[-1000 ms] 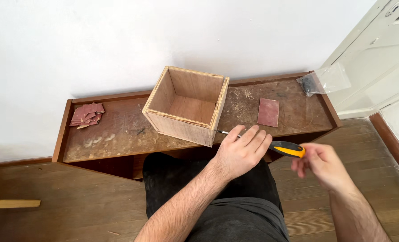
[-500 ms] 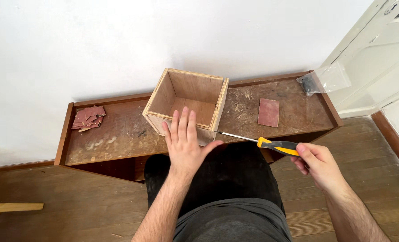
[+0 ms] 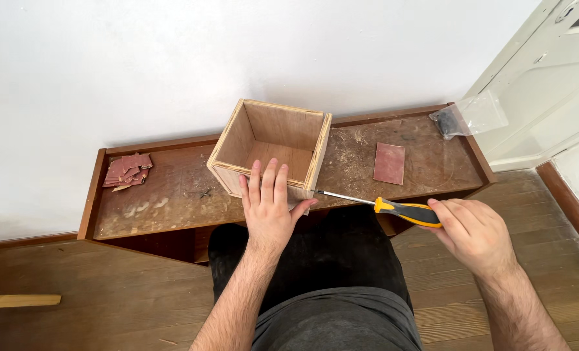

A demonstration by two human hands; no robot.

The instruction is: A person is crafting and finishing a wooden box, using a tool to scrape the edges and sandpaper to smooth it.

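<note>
Now hold the wooden box (image 3: 270, 146) still on the long brown shelf (image 3: 172, 201) with the left hand (image 3: 270, 208) flat, fingers spread, on its near side. Keep the screwdriver (image 3: 393, 208), gripped tight in the right hand (image 3: 475, 234), straight, tip at the box's corner. Nothing inside the box. Something dark in the clear bag (image 3: 471, 117).

Left hand (image 3: 268, 207) flat against near wall of open wooden box (image 3: 271, 147), fingers reaching over its rim. Right hand (image 3: 475, 233) closed in a grip on black-and-yellow screwdriver (image 3: 387, 207), shaft running left from that grip, tip touching box's near right corner. Beyond the grip on the bench (image 3: 172, 195): sandpaper sheet (image 3: 389, 163), clear plastic bag (image 3: 471, 117). Far left: sandpaper scraps (image 3: 128, 169).
</note>
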